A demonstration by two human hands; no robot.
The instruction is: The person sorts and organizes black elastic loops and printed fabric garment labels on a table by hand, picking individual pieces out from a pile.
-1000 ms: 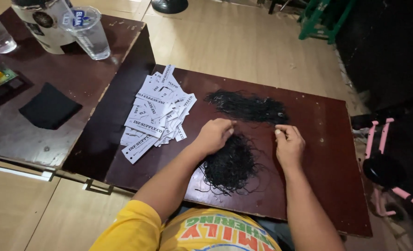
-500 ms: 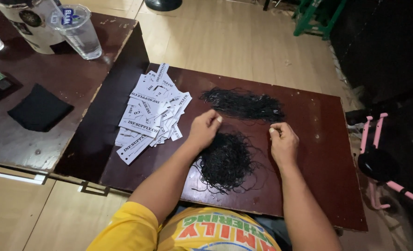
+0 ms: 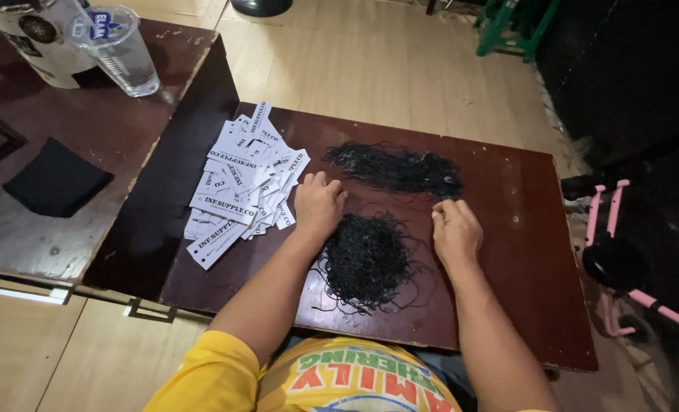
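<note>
- Left hand [image 3: 318, 204]: curled, knuckles up, resting on the dark red tabletop [image 3: 522, 252]; whether it pinches anything cannot be told.
- Right hand [image 3: 455, 229]: likewise curled; its hold cannot be told.
- Tangled black strings [image 3: 366, 259]: between the hands, at 6 o'clock.
- Second black string bundle [image 3: 393, 168]: at 12 o'clock.
- White rectangular printed tags [image 3: 240, 183]: heaped at 9 o'clock, just beside the left hand.
</note>
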